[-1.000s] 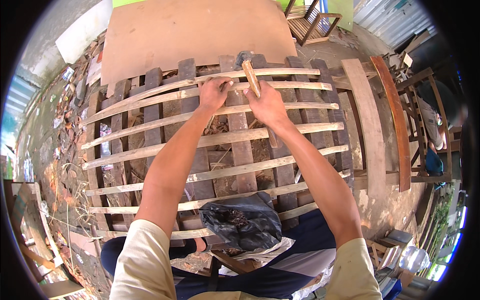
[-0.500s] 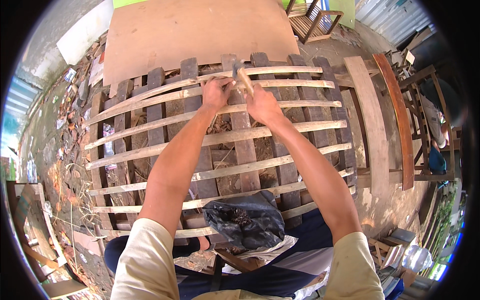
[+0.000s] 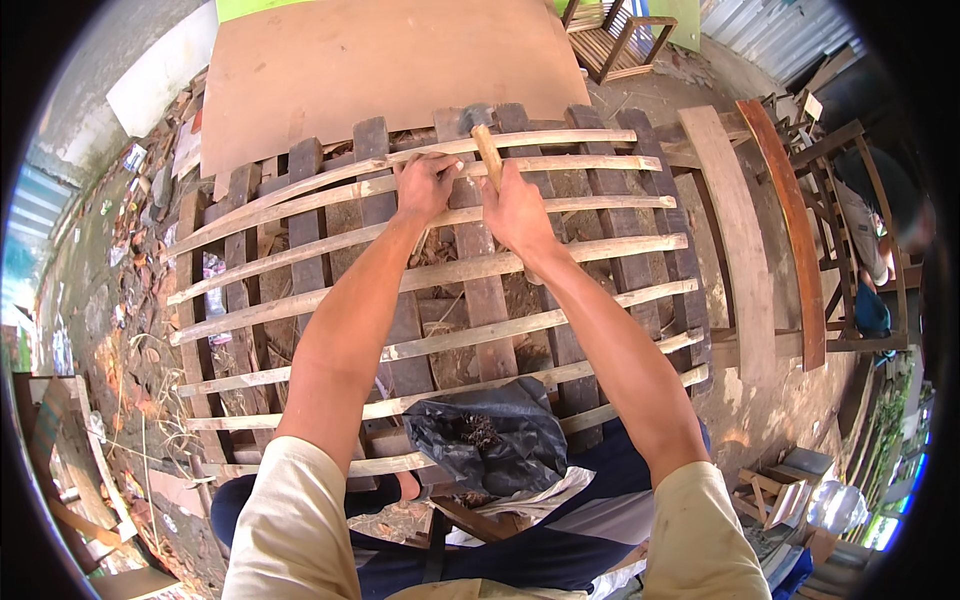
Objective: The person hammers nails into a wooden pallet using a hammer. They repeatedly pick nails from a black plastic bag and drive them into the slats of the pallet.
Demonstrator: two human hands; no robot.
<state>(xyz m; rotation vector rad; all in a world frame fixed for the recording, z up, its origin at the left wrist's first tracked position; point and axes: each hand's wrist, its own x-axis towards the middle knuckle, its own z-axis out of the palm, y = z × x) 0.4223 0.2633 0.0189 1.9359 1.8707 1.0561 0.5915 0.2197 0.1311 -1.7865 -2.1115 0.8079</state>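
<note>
A hammer with a wooden handle is gripped in my right hand, its blurred dark head raised by the far slats. Just left of it, my left hand has its fingers pinched together at a pale wooden slat; whatever they hold is too small to make out. Several such slats lie crosswise over dark wooden boards, making a grid. Close to me, a black plastic bag rests open on the slats with a clump of small dark pieces in it.
A large brown sheet lies beyond the grid. Long planks and a reddish board are at the right, with a wooden frame and a partly visible person beyond. A slatted wooden piece stands far right. Debris covers the left ground.
The hammer head has risen and moved away from my left fingers, toward the far edge of the grid. My left hand stays pinched at the slat. The view has shifted slightly.
</note>
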